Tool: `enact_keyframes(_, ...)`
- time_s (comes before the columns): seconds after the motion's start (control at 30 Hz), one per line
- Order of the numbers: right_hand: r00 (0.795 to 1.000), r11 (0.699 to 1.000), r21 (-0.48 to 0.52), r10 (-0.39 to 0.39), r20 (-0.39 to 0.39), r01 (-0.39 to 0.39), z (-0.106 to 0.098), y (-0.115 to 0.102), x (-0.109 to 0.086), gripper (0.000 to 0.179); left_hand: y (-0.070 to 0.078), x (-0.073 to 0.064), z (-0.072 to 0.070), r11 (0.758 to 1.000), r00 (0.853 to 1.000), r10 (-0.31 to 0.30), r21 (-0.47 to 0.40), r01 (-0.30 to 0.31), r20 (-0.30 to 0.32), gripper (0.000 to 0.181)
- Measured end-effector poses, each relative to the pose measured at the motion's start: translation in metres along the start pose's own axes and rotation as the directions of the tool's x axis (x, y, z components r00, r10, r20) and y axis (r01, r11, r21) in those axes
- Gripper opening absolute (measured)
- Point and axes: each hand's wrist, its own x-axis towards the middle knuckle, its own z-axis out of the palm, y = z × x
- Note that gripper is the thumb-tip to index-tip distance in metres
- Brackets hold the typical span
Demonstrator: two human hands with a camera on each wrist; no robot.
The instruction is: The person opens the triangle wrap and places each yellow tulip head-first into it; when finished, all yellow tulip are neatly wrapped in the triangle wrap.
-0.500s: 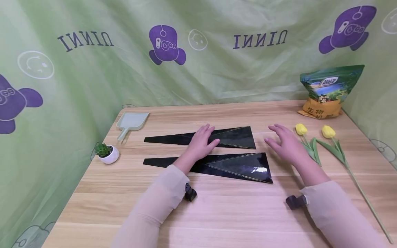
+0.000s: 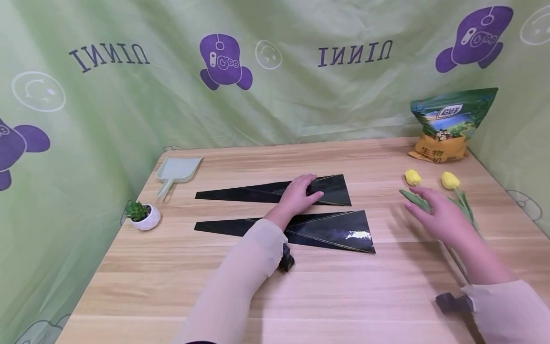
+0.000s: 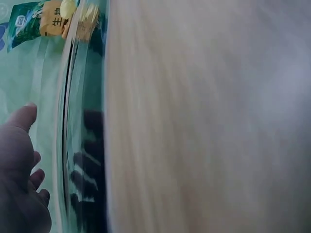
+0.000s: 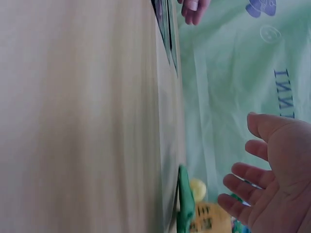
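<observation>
While the left hand (image 2: 299,195) is lying flat with straight fingers on the far black sheet (image 2: 275,191), a long thin triangle on the wooden table (image 2: 301,296), the right hand (image 2: 438,215) is hovering open, fingers spread and relaxed, over the stems of two yellow tulips (image 2: 431,184) near the table's right edge; whether it is touching them cannot be told, and it is gripping nothing. A second, glossier black sheet (image 2: 326,231) is lying just nearer the person, apart from the first, and the left forearm is crossing it. Both sheets are looking thin, light and slick, likely sliding under a flat palm and hard to lift off the wood except by pinching a corner or the wide right end. The tulips are probably soft and easily bruised, so the stems seem the safer place to hold, below the heads. Farther off, a printed bag (image 2: 449,125), a pale dustpan (image 2: 178,170) and a small potted succulent (image 2: 142,215) are sitting on the table.
</observation>
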Motion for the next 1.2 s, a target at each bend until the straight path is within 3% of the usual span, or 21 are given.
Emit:
enact_keyframes(0.17, 0.997, 0.998, 0.026, 0.048, 0.059, -0.050, -0.011, 0.019, -0.012, 0.063, -0.003, 0.004, 0.004, 0.998, 1.000, 0.028, 0.064, -0.029, 0.011, 0.054)
enact_keyframes(0.37, 0.987, 0.994, 0.032, 0.097, 0.128, -0.102, -0.020, 0.039, -0.019, 0.061, -0.016, 0.007, 0.010, 0.990, 1.000, 0.002, 0.142, -0.002, 0.000, 0.049)
enact_keyframes(0.53, 0.976, 0.991, 0.001, 0.128, 0.175, -0.130, -0.024, 0.051, -0.022, 0.061, -0.021, 0.009, 0.014, 0.991, 1.000, 0.015, 0.132, -0.013, -0.012, 0.046)
enact_keyframes(0.73, 0.947, 0.979, -0.043, 0.205, 0.245, -0.201, -0.025, 0.062, -0.022, 0.069, -0.020, 0.008, 0.014, 0.995, 1.000, -0.011, 0.095, 0.013, -0.028, 0.041)
enact_keyframes(1.2, 0.923, 0.971, -0.101, 0.237, 0.304, -0.216, -0.023, 0.068, -0.019, 0.060, -0.017, 0.004, 0.017, 0.994, 0.995, -0.048, 0.091, 0.056, -0.092, 0.033)
